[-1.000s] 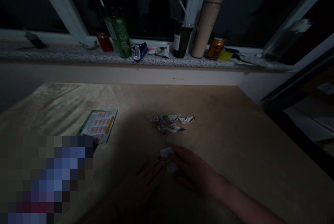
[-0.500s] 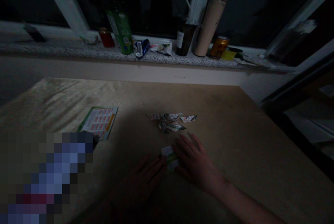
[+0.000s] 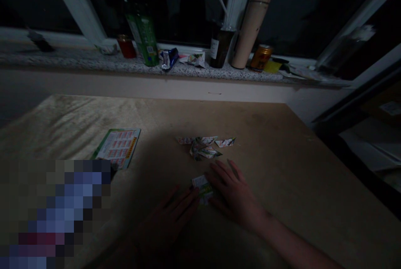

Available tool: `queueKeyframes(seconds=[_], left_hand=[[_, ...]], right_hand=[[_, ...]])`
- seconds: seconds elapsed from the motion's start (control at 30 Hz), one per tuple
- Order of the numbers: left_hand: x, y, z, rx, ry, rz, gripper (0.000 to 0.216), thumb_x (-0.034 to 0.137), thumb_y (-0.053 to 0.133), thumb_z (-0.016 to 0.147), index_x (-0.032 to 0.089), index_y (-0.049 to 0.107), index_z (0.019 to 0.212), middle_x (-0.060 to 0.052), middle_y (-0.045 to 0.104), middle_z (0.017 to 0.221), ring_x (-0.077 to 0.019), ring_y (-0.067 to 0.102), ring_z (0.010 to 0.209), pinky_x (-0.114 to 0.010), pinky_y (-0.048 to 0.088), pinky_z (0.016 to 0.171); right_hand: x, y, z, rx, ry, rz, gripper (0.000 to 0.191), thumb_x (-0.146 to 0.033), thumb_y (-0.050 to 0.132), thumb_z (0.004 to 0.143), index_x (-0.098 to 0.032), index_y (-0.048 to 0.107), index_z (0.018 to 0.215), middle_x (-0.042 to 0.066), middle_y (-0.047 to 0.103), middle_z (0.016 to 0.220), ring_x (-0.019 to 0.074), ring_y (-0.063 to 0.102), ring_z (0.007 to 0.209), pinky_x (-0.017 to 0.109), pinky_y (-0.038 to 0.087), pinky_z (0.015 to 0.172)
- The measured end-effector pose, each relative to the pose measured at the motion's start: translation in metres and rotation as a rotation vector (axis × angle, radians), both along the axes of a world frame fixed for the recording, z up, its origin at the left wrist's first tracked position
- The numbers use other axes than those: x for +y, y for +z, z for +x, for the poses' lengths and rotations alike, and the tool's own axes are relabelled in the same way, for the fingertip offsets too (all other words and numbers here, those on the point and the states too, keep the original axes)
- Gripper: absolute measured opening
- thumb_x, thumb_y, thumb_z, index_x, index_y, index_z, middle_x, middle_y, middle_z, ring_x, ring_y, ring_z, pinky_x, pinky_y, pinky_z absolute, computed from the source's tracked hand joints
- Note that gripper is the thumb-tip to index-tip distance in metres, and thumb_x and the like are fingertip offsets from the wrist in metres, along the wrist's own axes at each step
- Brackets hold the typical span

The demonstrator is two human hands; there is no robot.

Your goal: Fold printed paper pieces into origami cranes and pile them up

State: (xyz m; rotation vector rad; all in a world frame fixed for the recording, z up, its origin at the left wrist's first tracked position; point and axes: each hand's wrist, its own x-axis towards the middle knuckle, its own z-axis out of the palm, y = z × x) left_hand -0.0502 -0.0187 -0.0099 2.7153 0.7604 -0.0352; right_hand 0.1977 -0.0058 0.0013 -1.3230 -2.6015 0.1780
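Observation:
A small printed piece of paper (image 3: 202, 182), green and white, lies on the table between my hands. My left hand (image 3: 173, 212) is stretched out flat in deep shadow, its fingertips at the paper's left edge. From the other side my right hand (image 3: 234, 191) rests with fingers spread, index and thumb at the paper's right edge and partly covering it. Just beyond the hands are several folded strips of printed paper (image 3: 205, 145), in a loose overlapping group. Farther left lies a larger printed sheet (image 3: 119, 145) with red figures and a green border.
A pixelated blue patch (image 3: 72, 202) covers the lower left. Behind the table (image 3: 266, 135), a granite windowsill (image 3: 184, 70) holds a green bottle (image 3: 142, 37), a red jar (image 3: 126, 46), a dark cup with a straw (image 3: 221, 47), a tall pinkish flask (image 3: 252, 29) and an orange can (image 3: 261, 58).
Both hands stay almost where they were around the small paper. The whole view has shifted very slightly; the folded strips and larger sheet lie as before.

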Motion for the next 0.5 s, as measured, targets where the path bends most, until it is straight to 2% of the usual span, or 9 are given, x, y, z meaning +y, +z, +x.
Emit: queueKeyframes(seconds=[0.17,0.33,0.5], left_hand=[[0.0,-0.004,0.002,0.03,0.024,-0.007,0.075,0.049,0.047,0.083,0.015,0.016,0.143,-0.013,0.021,0.147,-0.0297,0.024,0.132,-0.048,0.012,0.108],[0.0,0.002,0.001,0.0,0.016,-0.05,0.082,0.06,0.044,0.08,0.015,0.015,0.143,-0.014,0.019,0.147,-0.0302,0.021,0.133,-0.048,0.01,0.109],[-0.001,0.007,0.002,0.032,0.019,-0.052,0.083,0.058,0.047,0.08,0.015,0.013,0.143,-0.014,0.017,0.148,-0.0299,0.018,0.134,-0.049,0.011,0.109]], right_hand=[[0.001,0.004,-0.003,-0.041,0.009,0.043,0.047,-0.031,0.049,0.084,-0.02,0.043,0.13,0.011,0.038,0.139,0.028,0.023,0.132,0.055,0.011,0.108],[0.002,0.008,-0.004,-0.071,0.018,0.048,0.046,-0.033,0.047,0.086,-0.019,0.044,0.13,0.011,0.039,0.138,0.0286,0.022,0.133,0.057,0.01,0.108],[-0.001,0.0,0.001,-0.034,0.013,0.074,0.049,-0.038,0.049,0.086,-0.02,0.042,0.131,0.012,0.036,0.14,0.0288,0.027,0.131,0.057,0.016,0.106]])
